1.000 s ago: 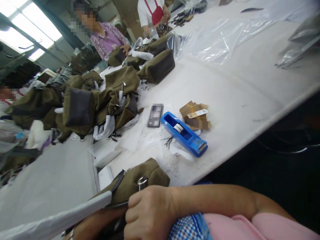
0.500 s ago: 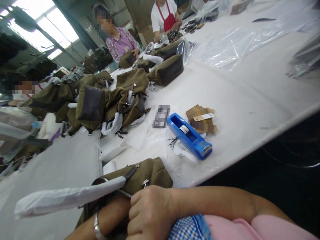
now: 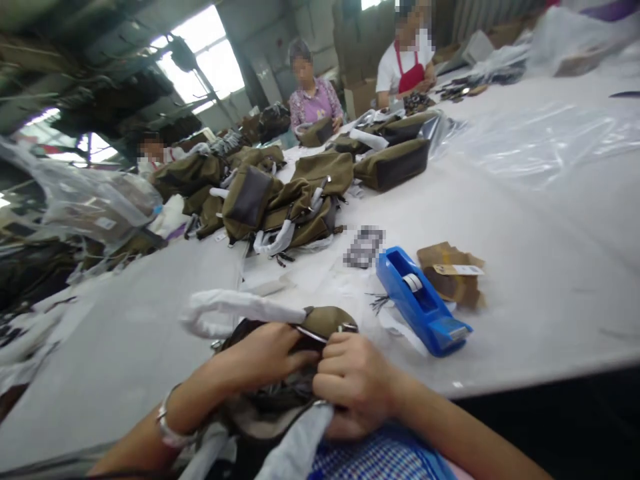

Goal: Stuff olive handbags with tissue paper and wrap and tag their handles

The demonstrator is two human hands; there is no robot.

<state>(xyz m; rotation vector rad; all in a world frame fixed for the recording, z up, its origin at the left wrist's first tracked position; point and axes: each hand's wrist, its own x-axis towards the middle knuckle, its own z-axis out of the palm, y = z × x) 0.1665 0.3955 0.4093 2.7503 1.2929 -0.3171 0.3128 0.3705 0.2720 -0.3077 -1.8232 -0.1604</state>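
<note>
An olive-green handbag (image 3: 330, 320) lies open at the table's near edge, against my body. Its handles are wrapped in white paper; one wrapped handle (image 3: 240, 308) arches to the left and another (image 3: 300, 443) lies toward me. My left hand (image 3: 273, 357), with a bracelet at the wrist, reaches into the bag's mouth; the thumb shows, but the other fingertips are hidden inside. On the right side of the opening, my right hand (image 3: 350, 380) is closed around the zippered rim.
A blue tape dispenser (image 3: 425, 303) stands right of the bag, beside brown paper pieces (image 3: 450, 273) with a tag. More olive bags (image 3: 290, 200) are piled farther back. Clear plastic sheets (image 3: 540, 147) cover the far right. Several people, among them a person in purple (image 3: 315, 103), work across the table.
The view has swung left and levelled. My left hand, earlier hidden deep in the bag, now shows at its mouth. The opening is spread wider and turned toward me; my right hand still grips the rim.
</note>
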